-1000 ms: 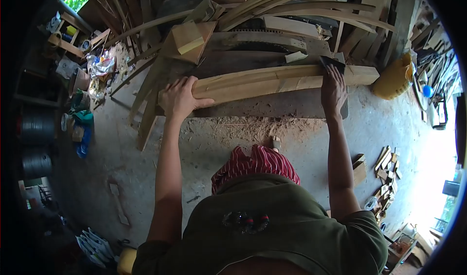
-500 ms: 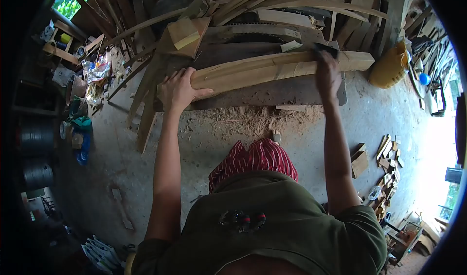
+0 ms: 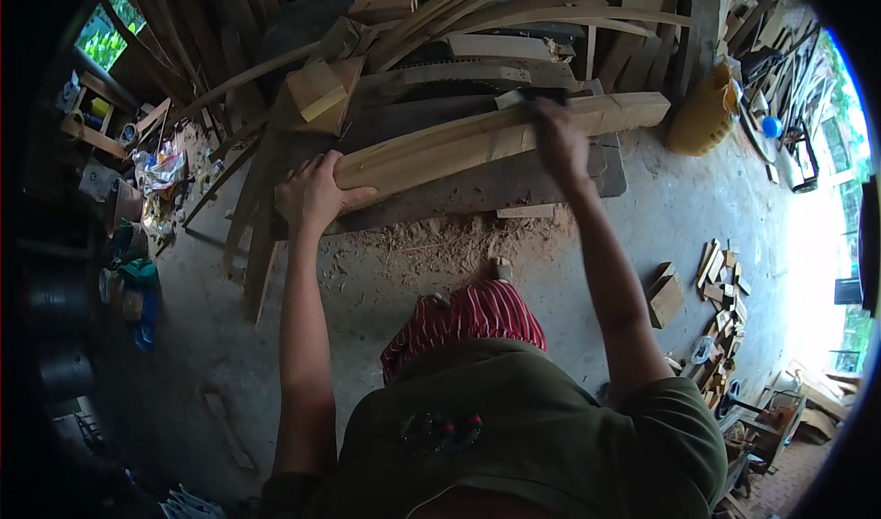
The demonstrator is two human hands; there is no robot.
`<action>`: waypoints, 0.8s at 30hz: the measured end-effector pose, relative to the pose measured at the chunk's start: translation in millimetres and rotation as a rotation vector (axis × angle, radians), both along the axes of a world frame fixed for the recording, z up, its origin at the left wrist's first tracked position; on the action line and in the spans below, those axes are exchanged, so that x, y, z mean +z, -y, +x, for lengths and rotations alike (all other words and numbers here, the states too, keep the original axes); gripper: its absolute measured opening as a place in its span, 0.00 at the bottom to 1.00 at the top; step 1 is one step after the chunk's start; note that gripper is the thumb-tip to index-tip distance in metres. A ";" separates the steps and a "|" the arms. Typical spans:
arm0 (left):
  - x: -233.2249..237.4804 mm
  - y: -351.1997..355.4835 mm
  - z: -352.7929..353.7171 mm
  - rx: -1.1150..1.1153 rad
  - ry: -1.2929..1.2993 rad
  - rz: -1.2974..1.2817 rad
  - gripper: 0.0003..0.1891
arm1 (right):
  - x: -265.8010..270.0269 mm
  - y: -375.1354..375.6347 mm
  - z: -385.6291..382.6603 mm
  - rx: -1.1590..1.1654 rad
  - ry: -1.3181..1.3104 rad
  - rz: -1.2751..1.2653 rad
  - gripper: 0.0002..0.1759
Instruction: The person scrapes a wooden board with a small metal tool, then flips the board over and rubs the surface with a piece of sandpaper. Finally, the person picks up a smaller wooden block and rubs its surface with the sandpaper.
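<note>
A long, slightly curved wooden beam point(image 3: 440, 159) lies across a dark worktable point(image 3: 477, 196). My left hand point(image 3: 317, 193) grips the beam's left end, with the thumb laid along its near face. Toward the right part of the beam, my right hand point(image 3: 562, 147) is closed around a dark flat tool point(image 3: 551, 95) at the upper edge; motion blur hides its exact kind. A small pale wood offcut point(image 3: 507, 100) sits just left of that tool. Behind my left hand is a wooden block point(image 3: 317, 92) with a lighter strip.
Curved wood strips point(image 3: 551, 14) are stacked at the back. A yellow sack point(image 3: 705, 115) stands beyond the beam's right end. Shavings point(image 3: 422, 248) cover the floor before the table. Wood offcuts point(image 3: 720, 290) lie at right, and long boards point(image 3: 260, 276) lean at left.
My right hand has slid left along the beam with the dark tool. My left hand keeps its grip on the left end. The whole view has shifted a little.
</note>
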State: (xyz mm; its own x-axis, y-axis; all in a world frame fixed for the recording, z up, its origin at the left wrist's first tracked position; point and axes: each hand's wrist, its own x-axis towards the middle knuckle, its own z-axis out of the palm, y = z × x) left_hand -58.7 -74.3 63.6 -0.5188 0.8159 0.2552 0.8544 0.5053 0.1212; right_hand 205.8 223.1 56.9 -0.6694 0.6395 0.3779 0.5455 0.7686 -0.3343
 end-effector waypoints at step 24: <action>1.1 -4.1 -5.8 -0.010 0.046 -0.032 0.45 | -5.2 33.6 -42.0 0.343 -0.139 0.234 0.14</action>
State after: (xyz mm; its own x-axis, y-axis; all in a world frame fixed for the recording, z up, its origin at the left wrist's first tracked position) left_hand -64.6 -70.3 64.7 -0.5215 0.8282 0.2050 0.8531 0.5014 0.1446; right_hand 163.8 189.5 51.7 -0.7606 0.2760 0.5876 0.2080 0.9610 -0.1822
